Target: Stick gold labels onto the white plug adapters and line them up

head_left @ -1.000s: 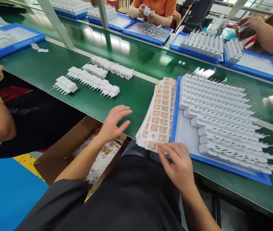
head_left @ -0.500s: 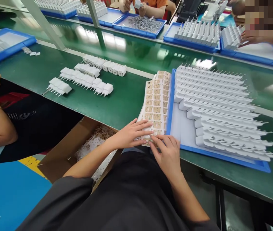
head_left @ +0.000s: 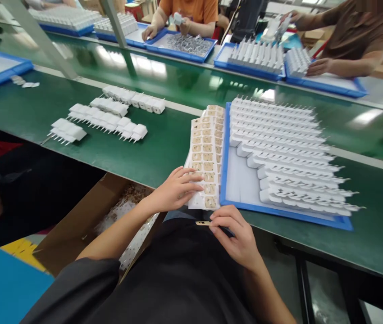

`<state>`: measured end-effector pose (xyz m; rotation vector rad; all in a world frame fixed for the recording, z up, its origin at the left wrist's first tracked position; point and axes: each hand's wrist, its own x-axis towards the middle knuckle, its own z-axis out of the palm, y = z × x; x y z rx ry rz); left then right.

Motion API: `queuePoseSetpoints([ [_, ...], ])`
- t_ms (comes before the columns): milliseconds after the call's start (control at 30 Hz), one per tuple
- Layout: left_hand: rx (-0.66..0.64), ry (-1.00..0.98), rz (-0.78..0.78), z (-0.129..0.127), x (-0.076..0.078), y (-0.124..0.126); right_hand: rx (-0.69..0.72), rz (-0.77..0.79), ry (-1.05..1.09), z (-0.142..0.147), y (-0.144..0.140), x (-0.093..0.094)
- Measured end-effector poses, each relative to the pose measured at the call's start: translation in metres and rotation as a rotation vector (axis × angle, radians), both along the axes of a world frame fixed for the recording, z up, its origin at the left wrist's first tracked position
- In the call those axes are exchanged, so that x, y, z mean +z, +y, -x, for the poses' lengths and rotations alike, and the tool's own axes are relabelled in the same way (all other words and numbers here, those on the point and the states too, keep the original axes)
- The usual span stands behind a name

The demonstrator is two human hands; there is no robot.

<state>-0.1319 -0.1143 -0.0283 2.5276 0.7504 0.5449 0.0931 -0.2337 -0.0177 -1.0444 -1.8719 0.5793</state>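
Observation:
My right hand (head_left: 234,234) pinches a small tan die-cut sticker (head_left: 202,223) with dark cut-outs, held just off the table's front edge. Fingers spread, my left hand (head_left: 177,190) lies on the lower left of a stack of sticker sheets (head_left: 207,153). These sheets are white with columns of tan labels, and their lower right corner shows beside my left fingers. Right of the stack, touching or almost touching it, is a blue-rimmed tray (head_left: 224,157) with rows of white plug adapters (head_left: 279,139), pins pointing up and right. Its near left part shows bare white lining.
Loose white plug adapters (head_left: 100,118) lie in rows on the green table (head_left: 164,148) to the left. Below the edge stands an open cardboard box (head_left: 76,216) with scraps. Across the table, co-workers handle parts beside more blue trays (head_left: 181,45). A neighbour's arm shows at far left.
My right hand has drawn back from the sheets toward my body with a sticker between its fingers. My left hand stays on the stack. The camera view has shifted slightly.

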Motion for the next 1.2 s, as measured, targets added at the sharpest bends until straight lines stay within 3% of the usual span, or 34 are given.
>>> queuePoseSetpoints([
  [100,-0.010,-0.079,-0.120,-0.037,0.017,0.014,-0.123,0.031,0.100,-0.018,-0.012,0.003],
  [233,0.014,-0.058,-0.322,-0.118,0.036,0.042,-0.248,-0.002,0.020,-0.033,-0.023,0.005],
  [367,0.075,0.060,-0.457,-0.189,0.033,0.063,-0.331,-0.010,-0.059,-0.038,-0.034,0.005],
  [467,0.088,0.079,-0.498,-0.211,0.027,0.069,-0.357,0.008,-0.059,-0.041,-0.040,0.001],
  [533,0.074,0.033,-0.478,-0.207,0.028,0.068,-0.360,0.030,-0.025,-0.045,-0.042,-0.004],
  [600,0.026,-0.053,-0.345,-0.191,0.034,0.062,-0.376,0.047,0.040,-0.050,-0.041,-0.009],
  [667,-0.024,-0.192,-0.072,-0.163,0.043,0.051,-0.398,0.067,0.132,-0.053,-0.038,-0.012],
  [767,-0.005,-0.525,0.457,-0.115,0.050,0.024,-0.363,0.123,0.336,-0.051,-0.031,-0.009],
  [833,0.032,-0.745,0.731,-0.089,0.044,0.001,-0.275,0.158,0.484,-0.043,-0.024,-0.002],
  [900,0.080,-0.909,0.905,-0.073,0.033,-0.020,-0.159,0.177,0.586,-0.033,-0.016,0.005],
  [1033,0.171,-1.011,1.038,-0.062,0.010,-0.050,0.027,0.201,0.615,-0.011,-0.004,0.014],
  [1200,0.243,-0.903,0.951,-0.058,-0.003,-0.065,0.022,0.235,0.568,-0.001,0.000,0.009],
])
